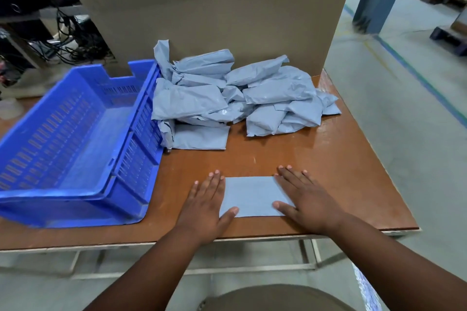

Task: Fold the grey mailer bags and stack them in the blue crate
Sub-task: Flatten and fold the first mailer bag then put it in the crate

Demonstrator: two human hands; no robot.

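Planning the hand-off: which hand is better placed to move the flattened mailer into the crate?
Left hand, probably. It presses the folded mailer on the edge nearer the blue crate; the right hand lies on the far edge.

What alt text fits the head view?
Left hand and right hand press flat on a folded grey mailer bag on a brown table; unfolded bag pile behind, blue crate left.

A single head-worn camera looks forward and steeply down from above the person's forearms. It sits close over the left hand (205, 203) and right hand (307, 201), both low in the centre, with the table (316, 159) stretching beyond them and floor visible right of the right hand.
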